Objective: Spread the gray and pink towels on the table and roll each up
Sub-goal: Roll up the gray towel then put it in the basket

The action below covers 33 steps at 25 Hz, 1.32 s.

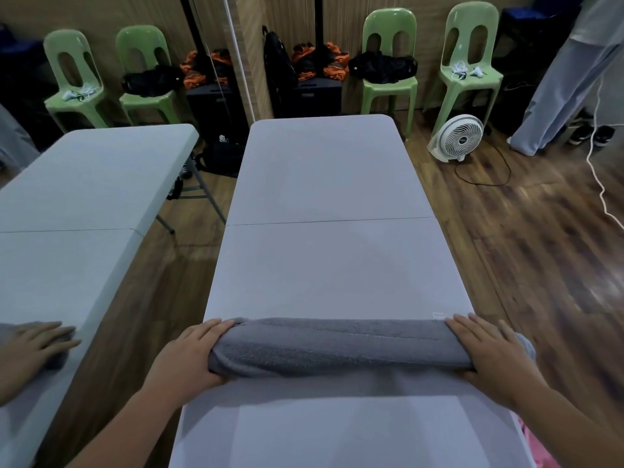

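Observation:
The gray towel (337, 346) lies as a thick roll across the near part of the white folding table (331, 258), reaching from edge to edge. My left hand (192, 352) wraps around the roll's left end, fingers over the top and thumb underneath. My right hand (486, 352) presses flat over the roll's right end, which sticks out a little past the table edge. A strip of the pink towel (537, 450) shows at the lower right, beside the table and below its edge.
A mirror on the left shows a reflected table (77, 197) and hand (30, 349). Green chairs (388, 72) with bags line the far wall. A white floor fan (457, 138) and cable lie right of the table; a person's legs (553, 96) stand far right.

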{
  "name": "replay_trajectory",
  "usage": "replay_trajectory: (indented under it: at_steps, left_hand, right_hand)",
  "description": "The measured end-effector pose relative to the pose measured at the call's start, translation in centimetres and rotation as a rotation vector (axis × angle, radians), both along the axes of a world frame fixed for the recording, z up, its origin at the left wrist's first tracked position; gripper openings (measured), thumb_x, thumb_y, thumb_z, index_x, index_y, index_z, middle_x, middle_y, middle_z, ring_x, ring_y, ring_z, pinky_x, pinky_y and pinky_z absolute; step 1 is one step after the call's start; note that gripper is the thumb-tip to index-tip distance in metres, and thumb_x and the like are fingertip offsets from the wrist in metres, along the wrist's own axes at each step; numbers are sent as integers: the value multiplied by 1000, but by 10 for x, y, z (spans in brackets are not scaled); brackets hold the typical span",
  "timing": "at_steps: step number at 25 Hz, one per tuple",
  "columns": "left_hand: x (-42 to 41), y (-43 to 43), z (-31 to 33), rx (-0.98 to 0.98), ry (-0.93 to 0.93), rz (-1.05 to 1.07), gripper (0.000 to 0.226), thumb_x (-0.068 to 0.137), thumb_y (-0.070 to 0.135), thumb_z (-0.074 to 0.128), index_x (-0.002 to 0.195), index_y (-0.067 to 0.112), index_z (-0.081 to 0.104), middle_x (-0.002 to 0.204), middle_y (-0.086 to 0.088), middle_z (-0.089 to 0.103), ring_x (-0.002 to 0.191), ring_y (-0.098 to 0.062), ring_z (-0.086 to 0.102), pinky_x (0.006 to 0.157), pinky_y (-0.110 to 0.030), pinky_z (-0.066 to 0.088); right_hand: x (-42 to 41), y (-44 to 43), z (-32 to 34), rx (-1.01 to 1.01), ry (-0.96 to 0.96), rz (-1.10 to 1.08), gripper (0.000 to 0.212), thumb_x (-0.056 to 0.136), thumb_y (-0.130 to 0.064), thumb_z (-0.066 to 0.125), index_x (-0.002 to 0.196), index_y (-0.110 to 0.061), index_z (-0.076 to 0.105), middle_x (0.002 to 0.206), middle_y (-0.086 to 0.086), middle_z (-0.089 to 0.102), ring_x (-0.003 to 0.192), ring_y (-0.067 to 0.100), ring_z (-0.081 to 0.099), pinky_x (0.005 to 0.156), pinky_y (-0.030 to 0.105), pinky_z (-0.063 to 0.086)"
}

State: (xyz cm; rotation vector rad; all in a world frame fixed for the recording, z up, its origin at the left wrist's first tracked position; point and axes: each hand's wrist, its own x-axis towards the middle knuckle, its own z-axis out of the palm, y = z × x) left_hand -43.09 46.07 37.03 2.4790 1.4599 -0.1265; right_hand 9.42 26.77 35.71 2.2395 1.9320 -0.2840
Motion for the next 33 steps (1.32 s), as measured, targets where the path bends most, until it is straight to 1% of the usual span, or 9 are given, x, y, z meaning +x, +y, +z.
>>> replay_trajectory:
  at_steps: [4,9,14,18,21,24,28,30,33]
  left_hand:
    - [10,-3,-4,45,-71,49,80,66,61,65,140,46,37,128,17,56,105,-9,52,83,-30,53]
    - [45,-26,-9,6,-244,393,59,71,59,65,124,34,54,108,7,47,77,-13,58,60,-34,50]
    - [88,-59,-3,-104,-294,628,93,64,93,37,128,26,49,110,-4,47,87,-24,61,74,-41,55]
    - [139,-113,6,-253,-247,546,110,67,92,18,152,21,22,132,-10,40,115,-30,53,93,-43,47]
    - [169,-141,9,-602,-433,538,124,49,105,14,134,23,53,121,-8,57,111,-24,60,97,-42,48]
    - [176,-140,20,-1090,-783,797,68,85,76,37,116,24,69,103,3,76,99,-16,68,87,-49,56]
    - [159,-115,42,-1138,-590,361,51,95,63,33,113,30,68,112,19,71,107,-1,62,89,-35,48]
    - [162,-86,59,-931,-403,15,48,84,57,43,96,20,70,100,7,73,91,-7,62,89,-36,47]
    - [177,-31,89,-419,-273,-376,46,78,54,52,116,31,64,114,7,69,103,-9,59,94,-36,47]
  right_hand:
    - [3,8,9,13,20,-86,82,66,-48,72,140,-29,43,136,-9,55,120,16,53,96,41,47]
    - [-33,10,6,84,52,-193,70,70,-55,60,133,-28,45,116,-5,51,94,18,50,74,35,47]
    - [-87,7,2,66,107,-298,83,79,-66,48,147,-21,27,125,1,47,106,22,44,85,39,47]
    - [-160,6,1,151,464,-375,113,70,-92,26,152,-16,17,137,7,45,117,27,41,100,40,38]
    - [-195,10,12,145,772,-416,123,60,-98,36,154,-24,7,154,3,28,137,24,26,112,41,28]
    - [-193,15,28,85,750,-344,136,49,-97,52,153,-31,-5,160,-5,12,144,18,13,117,42,22]
    - [-178,39,37,-51,300,-126,144,46,-94,52,153,-20,-11,163,4,-2,148,27,0,118,52,11]
    - [-188,54,34,-51,159,-78,140,54,-86,58,152,-13,-11,162,13,-4,147,36,-1,116,60,10]
    - [-192,63,23,-80,48,9,120,74,-63,63,151,-13,-14,161,18,-8,146,40,-4,114,63,8]
